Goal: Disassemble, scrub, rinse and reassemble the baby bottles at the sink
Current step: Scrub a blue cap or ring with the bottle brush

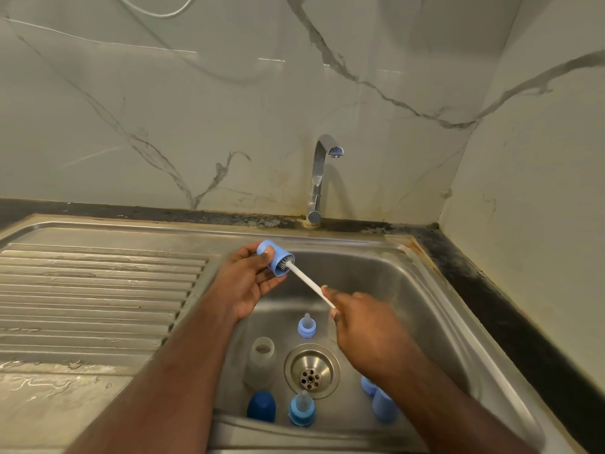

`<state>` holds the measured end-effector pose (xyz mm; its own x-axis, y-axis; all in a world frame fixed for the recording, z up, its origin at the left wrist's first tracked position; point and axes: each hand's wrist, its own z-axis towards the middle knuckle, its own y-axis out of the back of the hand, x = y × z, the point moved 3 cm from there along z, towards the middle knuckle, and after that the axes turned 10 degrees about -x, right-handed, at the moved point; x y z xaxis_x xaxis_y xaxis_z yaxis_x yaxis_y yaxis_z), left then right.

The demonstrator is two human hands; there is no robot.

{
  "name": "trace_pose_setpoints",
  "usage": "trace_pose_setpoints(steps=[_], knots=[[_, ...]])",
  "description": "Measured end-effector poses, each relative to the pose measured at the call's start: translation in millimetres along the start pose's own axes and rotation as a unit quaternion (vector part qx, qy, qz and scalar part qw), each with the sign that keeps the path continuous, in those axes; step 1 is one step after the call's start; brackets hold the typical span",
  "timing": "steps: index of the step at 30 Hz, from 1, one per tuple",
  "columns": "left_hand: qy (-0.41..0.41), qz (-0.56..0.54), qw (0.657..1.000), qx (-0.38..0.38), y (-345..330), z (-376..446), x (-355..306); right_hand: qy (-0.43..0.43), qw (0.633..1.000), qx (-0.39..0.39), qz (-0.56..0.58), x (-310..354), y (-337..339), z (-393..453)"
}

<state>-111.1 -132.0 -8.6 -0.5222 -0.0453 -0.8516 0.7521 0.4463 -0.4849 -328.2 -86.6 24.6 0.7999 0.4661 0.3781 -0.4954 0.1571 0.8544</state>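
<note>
Forearms reach over the sink (442, 290): left hand (244, 283) grips a cap (273, 257), right hand (363, 322) pinches the brush (307, 280), which could slip wet.

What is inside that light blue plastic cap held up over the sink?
Inside the light blue plastic cap sit the white bristles of a thin white-handled brush. The cap's wall hides the bristle tip and the cap's inner end.

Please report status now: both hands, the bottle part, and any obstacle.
Left hand grips light blue cap. Right hand holds white brush, bristles inside cap. Tap dry. Nothing in the way; other parts lie in sink.
</note>
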Motion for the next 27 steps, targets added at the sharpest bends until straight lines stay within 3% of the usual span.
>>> trace_pose_setpoints(steps=[2, 6, 9, 13, 16, 19, 23, 27], knots=[[-0.004, 0.003, 1.0, 0.002, 0, 0, -1, 0.02, 0.999, 0.012, -0.028, 5, -3, 1], [-0.006, 0.001, 1.0, -0.01, 2, 0, -2, -0.044, 0.989, 0.071, 0.123, -2, 5, 0], [-0.003, -0.026, 1.0, -0.01, 3, 0, -4, -0.091, 0.974, 0.057, 0.201, -9, 8, -3], [0.005, -0.021, 1.0, 0.009, 0, -2, -3, -0.024, 0.999, 0.0, 0.039, 0, 5, -1], [0.005, -0.023, 1.0, 0.014, -1, -3, -3, 0.029, 0.999, 0.017, -0.039, 10, 0, -1], [-0.003, -0.033, 0.999, 0.003, 1, -3, -4, -0.022, 0.993, 0.074, 0.095, 5, 7, -3], [0.001, -0.064, 0.998, 0.004, 1, -4, -7, -0.148, 0.935, 0.087, 0.31, -11, 7, -5], [0.014, -0.062, 0.998, 0.017, -2, -6, -6, -0.049, 0.991, 0.023, 0.121, -4, 5, -2]])
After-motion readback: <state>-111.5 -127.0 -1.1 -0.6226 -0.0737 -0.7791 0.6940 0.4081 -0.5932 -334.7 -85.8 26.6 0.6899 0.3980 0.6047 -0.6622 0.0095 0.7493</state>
